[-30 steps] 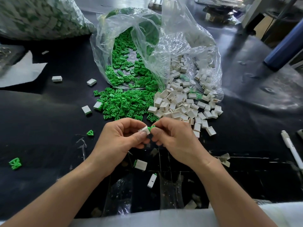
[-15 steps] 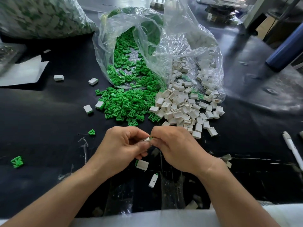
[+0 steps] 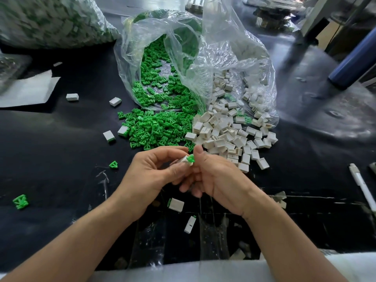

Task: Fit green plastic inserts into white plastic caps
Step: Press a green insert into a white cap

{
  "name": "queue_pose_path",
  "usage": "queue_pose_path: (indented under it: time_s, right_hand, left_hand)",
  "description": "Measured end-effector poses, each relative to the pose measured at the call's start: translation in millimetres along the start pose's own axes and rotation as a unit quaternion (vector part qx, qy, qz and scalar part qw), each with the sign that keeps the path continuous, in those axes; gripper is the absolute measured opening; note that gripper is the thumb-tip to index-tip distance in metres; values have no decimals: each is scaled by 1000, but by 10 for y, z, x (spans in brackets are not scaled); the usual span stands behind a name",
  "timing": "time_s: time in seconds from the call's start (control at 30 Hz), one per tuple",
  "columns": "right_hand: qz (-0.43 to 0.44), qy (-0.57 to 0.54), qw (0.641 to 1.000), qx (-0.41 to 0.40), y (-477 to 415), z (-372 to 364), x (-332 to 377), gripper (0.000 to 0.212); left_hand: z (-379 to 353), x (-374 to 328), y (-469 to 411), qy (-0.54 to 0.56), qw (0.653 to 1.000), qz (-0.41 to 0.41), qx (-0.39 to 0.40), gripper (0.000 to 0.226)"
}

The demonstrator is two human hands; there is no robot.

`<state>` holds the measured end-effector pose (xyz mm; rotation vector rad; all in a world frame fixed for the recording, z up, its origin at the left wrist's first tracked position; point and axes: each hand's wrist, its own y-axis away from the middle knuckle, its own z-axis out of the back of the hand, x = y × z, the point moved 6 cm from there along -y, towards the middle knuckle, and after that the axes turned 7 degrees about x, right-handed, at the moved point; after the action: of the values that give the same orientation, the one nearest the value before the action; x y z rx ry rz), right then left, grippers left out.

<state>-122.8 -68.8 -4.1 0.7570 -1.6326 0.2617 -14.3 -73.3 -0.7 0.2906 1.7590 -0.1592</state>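
Fingers of the left hand (image 3: 150,176) pinch a small white plastic cap (image 3: 185,161) in front of the clear plastic bag (image 3: 234,64); fingers of the right hand (image 3: 215,178) clamp a green plastic insert (image 3: 191,158) against its opening.

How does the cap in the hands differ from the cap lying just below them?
The held cap is pinched in the left hand; the lying cap rests on the table. The held cap's green insert stands well out; the lying cap shows only a green edge. Both are white.
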Motion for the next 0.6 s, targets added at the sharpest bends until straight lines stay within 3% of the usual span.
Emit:
queue_pose_path:
  time_s: [0.27, 0.6]
  right_hand:
    - [-16, -33, 999, -12, 0, 9, -35, 45]
    - [-15, 87, 996, -17, 12, -14, -30, 36]
  left_hand:
    - [-26, -7, 18, 17, 999, 29, 25, 24]
    - [-6, 10, 13, 28, 999, 32, 24, 18]
